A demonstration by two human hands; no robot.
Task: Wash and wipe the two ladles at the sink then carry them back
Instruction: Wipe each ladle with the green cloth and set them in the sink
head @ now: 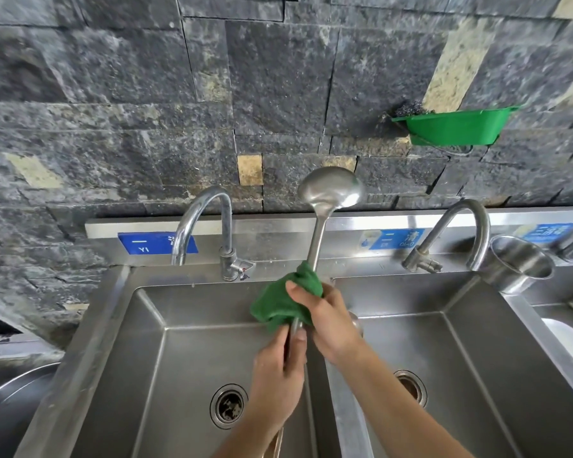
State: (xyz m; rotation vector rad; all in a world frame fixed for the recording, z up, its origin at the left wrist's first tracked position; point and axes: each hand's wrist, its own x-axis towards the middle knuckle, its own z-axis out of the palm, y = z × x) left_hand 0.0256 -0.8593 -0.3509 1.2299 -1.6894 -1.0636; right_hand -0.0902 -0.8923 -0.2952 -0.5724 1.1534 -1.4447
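You held one ladle upright over the strip between the two basins of the sink. Its bowl was up in front of the stone wall, and the inside of the bowl did not show. Your left hand was curled round the lower handle with the thumb along the metal, and the handle's end was lost under your palm. Your right hand was closed round a green cloth bunched about the handle just above, which covered that stretch of it. A rounded bit of metal peeked out behind your right wrist. A pale strip showed under your left forearm at the bottom edge. I could not tell whether either was the second ladle. A white dish at the right was cut off by the frame.
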